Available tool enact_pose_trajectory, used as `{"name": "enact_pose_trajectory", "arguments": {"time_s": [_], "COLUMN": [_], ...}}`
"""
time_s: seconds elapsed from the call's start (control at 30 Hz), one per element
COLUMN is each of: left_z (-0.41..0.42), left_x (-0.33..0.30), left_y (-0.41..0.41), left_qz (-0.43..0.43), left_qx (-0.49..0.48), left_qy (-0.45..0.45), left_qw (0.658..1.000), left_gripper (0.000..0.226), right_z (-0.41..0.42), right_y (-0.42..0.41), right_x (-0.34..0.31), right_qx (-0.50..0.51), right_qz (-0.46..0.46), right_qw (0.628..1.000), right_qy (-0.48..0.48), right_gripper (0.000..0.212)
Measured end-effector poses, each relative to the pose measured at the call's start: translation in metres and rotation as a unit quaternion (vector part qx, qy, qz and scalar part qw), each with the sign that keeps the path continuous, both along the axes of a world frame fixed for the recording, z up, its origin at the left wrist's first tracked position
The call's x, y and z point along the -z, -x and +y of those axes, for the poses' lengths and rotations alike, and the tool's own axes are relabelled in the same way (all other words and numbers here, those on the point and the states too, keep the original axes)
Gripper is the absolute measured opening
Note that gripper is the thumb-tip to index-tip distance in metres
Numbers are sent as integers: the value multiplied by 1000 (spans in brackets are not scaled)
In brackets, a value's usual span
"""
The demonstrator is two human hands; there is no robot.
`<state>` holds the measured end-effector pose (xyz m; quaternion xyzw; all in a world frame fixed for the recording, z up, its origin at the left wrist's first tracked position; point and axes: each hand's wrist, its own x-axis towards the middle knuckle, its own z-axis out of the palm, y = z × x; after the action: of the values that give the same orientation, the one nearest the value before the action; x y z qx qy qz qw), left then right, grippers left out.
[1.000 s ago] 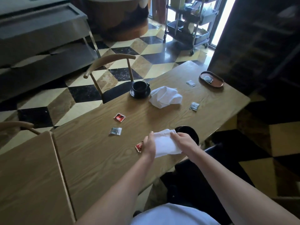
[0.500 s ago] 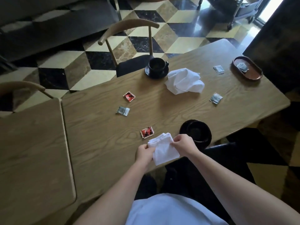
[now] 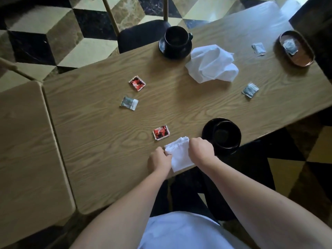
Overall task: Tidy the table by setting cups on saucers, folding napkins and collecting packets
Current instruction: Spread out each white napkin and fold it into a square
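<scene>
- Your left hand (image 3: 159, 159) is gripping the left edge of the folded napkin (image 3: 179, 155), fingers curled onto the cloth.
- Your right hand (image 3: 201, 150) is holding the napkin's right edge, fingers curled over it too.
- The folded napkin is lying at the near edge of the surface (image 3: 100, 141), with its near corner hanging past the edge.
- A red packet (image 3: 161, 132) is sitting just beyond the napkin, close to it but apart.
- A black cup on its saucer (image 3: 221, 136) is standing just to the right of your right hand, at the surface's near edge.
- Further out, a second red packet (image 3: 137, 83) and a silver packet (image 3: 129, 103) are lying near each other on the left side.
- A crumpled napkin (image 3: 212, 63) is sitting unfolded toward the far side, just beside another black cup on a saucer (image 3: 175, 42).
- Another silver packet (image 3: 250, 89) is lying to the right of the crumpled napkin, and a pale packet (image 3: 258, 49) is lying beyond it.
- A small brown tray (image 3: 303, 56) is sitting at the far right corner, with one packet (image 3: 289, 46) lying in it.
</scene>
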<state>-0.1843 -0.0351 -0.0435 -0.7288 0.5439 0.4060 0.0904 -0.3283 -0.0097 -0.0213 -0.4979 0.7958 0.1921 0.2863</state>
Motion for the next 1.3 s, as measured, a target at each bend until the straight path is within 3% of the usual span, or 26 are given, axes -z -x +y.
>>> {"name": "enact_pose_trajectory", "arguments": {"time_s": [0.2,0.27,0.4,0.47,0.57,0.7,0.87,0.93,1.1,1.2,1.3], "left_z": [-15,-28,-79,-107,-141,-177,-207,-213,-217,-214,-213], "left_x": [-6,-19,-50,-64,-73,-61,-46,-40,-31,-40,-67], "left_y": [-6,1,46,79,125,177,230,247,265,252,219], "left_qz": [2,51,161,198,233,227,327,331,323,354,402], "left_qx": [28,0,-32,-31,-39,-40,-222,-246,-258,-226,-206], "left_qy": [1,49,111,97,45,29,-146,-163,-115,-95,-59], "left_qw": [1000,998,980,975,971,973,907,896,903,903,890], "left_gripper": [28,28,26,21,15,9,22,21,10,11,14], "right_z": [0,-7,-42,-64,-97,-139,-174,-181,-187,-186,-184], "right_y": [4,8,32,55,97,153,196,205,215,216,207], "right_x": [0,-10,-39,-54,-57,-38,-14,-4,12,12,-4], "right_qx": [14,38,175,278,448,574,695,712,722,728,695], "right_qz": [-7,-23,-90,-168,-269,-339,-462,-458,-428,-443,-467], "right_qw": [1000,999,978,939,835,719,527,506,507,476,475], "right_qy": [-19,4,74,116,172,199,161,165,196,217,269], "right_gripper": [16,12,29,28,21,24,45,48,37,26,21]}}
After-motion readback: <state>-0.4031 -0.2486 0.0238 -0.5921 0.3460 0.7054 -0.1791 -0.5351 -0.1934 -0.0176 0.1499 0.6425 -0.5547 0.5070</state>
